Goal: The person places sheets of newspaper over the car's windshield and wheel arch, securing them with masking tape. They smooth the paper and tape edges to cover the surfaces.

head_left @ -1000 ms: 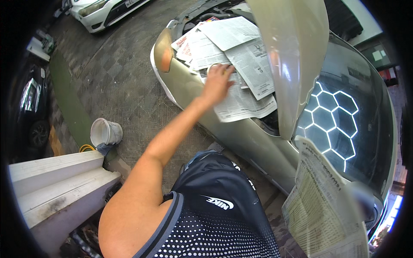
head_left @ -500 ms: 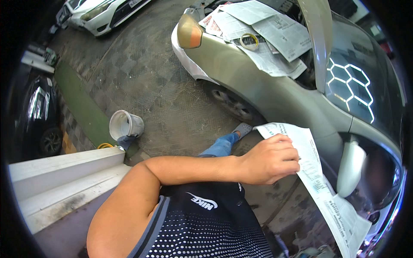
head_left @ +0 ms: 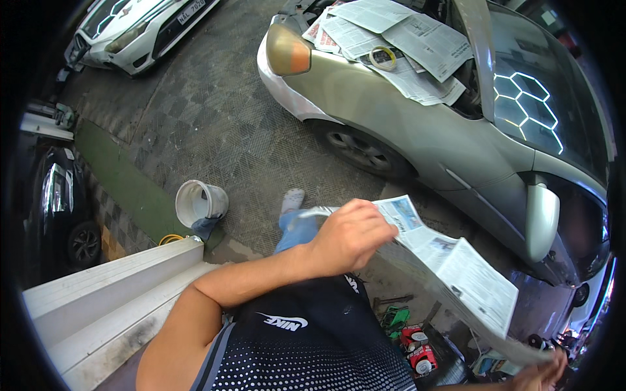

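Observation:
A long, folded newspaper (head_left: 479,280) stretches slantwise between my hands, beside the silver-gold car's front door. My left hand (head_left: 355,234), in front of my torso, is closed on its near-left end, fingers pinching the paper. Low at the right rim, my right hand (head_left: 546,373) grips the other end; it is partly blurred. Several newspaper sheets (head_left: 430,45) cover the car's open engine bay. On them, close to the fender (head_left: 365,98), lies a roll of yellowish tape (head_left: 382,58).
The car's side mirror (head_left: 542,221) juts out to my right. A white bucket (head_left: 186,203) stands on the floor to the left, near a white ledge (head_left: 117,280). Red and green items (head_left: 417,352) lie low beside me. A white car (head_left: 124,39) and a dark car (head_left: 62,208) are parked farther off.
My left hand has moved left with the newspaper, away from the car's side. My right hand has come into view at the paper's other end. My foot has shifted left.

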The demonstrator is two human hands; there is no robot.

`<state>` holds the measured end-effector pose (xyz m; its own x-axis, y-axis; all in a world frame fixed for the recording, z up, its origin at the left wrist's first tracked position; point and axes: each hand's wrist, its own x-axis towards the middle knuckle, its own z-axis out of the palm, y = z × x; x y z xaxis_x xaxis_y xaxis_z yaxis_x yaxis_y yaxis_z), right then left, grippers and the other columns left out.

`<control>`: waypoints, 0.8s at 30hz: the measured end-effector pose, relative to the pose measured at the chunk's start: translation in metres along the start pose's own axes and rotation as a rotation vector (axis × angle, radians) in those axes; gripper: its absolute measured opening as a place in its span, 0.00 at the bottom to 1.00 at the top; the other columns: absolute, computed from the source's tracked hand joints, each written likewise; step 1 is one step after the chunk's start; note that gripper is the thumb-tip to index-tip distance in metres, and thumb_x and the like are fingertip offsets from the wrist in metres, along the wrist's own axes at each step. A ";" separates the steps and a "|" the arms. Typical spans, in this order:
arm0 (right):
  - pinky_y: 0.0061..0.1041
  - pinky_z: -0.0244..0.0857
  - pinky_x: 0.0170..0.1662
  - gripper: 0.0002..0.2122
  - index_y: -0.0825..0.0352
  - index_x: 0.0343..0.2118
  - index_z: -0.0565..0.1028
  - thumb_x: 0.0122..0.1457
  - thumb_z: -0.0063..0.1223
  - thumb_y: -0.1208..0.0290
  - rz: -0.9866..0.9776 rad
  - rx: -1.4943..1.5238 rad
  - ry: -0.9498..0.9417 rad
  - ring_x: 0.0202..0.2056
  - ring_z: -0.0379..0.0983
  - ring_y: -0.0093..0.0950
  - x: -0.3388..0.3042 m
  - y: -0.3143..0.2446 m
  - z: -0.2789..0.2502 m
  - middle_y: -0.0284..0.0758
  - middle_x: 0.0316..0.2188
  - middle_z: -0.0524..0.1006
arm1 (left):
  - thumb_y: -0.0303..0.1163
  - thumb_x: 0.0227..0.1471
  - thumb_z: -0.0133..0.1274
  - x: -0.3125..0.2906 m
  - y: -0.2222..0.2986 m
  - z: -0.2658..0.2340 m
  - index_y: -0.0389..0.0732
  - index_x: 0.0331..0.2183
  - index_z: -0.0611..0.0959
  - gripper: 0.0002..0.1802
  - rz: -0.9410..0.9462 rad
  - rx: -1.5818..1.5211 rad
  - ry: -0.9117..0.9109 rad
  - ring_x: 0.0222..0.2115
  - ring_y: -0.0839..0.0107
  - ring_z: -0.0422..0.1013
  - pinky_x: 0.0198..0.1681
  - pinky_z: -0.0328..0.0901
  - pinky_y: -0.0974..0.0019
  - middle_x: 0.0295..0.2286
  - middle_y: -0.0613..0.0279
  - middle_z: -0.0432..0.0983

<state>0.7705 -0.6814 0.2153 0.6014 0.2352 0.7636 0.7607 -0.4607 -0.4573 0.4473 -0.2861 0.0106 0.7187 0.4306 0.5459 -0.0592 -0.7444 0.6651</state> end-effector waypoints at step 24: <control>0.22 0.70 0.54 0.09 0.73 0.47 0.78 0.65 0.59 0.80 -0.043 0.407 0.082 0.46 0.76 0.25 -0.274 0.022 0.553 0.38 0.44 0.81 | 0.24 0.52 0.63 -0.157 -0.507 0.103 0.38 0.34 0.84 0.06 -0.096 0.215 0.207 0.26 0.61 0.78 0.30 0.67 0.60 0.29 0.57 0.83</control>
<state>0.7574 -0.2826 -0.2558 0.5583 0.1697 0.8121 0.8289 -0.0724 -0.5548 0.4361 -0.0288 -0.4653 0.5561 0.5825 0.5929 0.1661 -0.7768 0.6074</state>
